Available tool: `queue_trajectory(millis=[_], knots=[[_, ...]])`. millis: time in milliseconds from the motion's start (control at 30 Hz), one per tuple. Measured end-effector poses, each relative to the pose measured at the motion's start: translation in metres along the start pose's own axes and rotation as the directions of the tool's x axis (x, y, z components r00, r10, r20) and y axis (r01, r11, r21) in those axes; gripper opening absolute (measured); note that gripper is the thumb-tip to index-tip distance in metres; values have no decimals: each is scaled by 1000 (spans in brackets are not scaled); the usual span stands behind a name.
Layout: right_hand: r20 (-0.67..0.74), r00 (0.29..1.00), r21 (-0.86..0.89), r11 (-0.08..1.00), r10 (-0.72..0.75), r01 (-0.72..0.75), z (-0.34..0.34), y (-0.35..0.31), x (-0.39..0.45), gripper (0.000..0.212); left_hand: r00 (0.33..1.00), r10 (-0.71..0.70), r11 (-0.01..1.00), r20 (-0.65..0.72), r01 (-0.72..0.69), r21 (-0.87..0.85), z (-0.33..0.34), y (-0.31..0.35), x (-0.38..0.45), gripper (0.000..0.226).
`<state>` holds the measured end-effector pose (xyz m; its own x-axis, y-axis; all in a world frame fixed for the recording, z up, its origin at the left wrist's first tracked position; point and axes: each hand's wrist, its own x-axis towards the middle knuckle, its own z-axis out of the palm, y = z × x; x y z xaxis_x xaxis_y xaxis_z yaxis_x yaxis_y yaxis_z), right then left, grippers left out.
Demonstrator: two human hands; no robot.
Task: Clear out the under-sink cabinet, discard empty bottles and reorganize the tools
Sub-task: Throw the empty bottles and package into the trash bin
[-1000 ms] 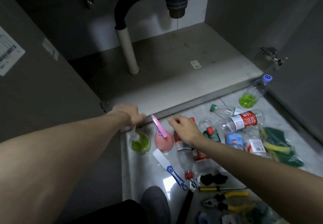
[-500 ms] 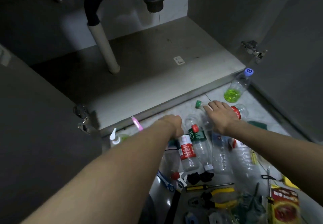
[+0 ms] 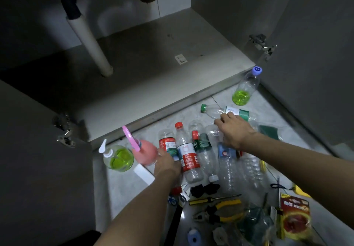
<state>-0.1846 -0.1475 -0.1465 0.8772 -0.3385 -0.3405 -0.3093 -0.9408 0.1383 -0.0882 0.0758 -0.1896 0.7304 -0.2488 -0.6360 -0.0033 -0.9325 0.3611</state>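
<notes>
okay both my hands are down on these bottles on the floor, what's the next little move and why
Probably close the right hand around the clear green-capped bottle lying under its fingertips and lift it out. It looks empty, and the left hand already rests on the row of empties.

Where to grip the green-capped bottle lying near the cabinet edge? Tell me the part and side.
Grip the green-capped bottle round its clear body, just left of the green label. It lies on its side, cap pointing left, so come down from above with fingers across its width. The right hand is already beside it.
</notes>
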Motion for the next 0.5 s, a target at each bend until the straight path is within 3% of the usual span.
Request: queue_trajectory(millis=[167, 300, 500], knots=[[-6, 991, 349, 929, 131, -121, -7, 5, -11, 80, 993, -120, 976, -6, 117, -186, 6, -8, -3, 64], [-20, 990, 362, 924, 137, -121, -13, 5, -29, 82, 995, -89, 992, -42, 85, -92, -16, -1, -10, 34], [23, 981, 422, 887, 193, -184, -58, 13, -60, 65, 991, -10, 1000, -135, 7, -17, -63, 1, -46, 44]])
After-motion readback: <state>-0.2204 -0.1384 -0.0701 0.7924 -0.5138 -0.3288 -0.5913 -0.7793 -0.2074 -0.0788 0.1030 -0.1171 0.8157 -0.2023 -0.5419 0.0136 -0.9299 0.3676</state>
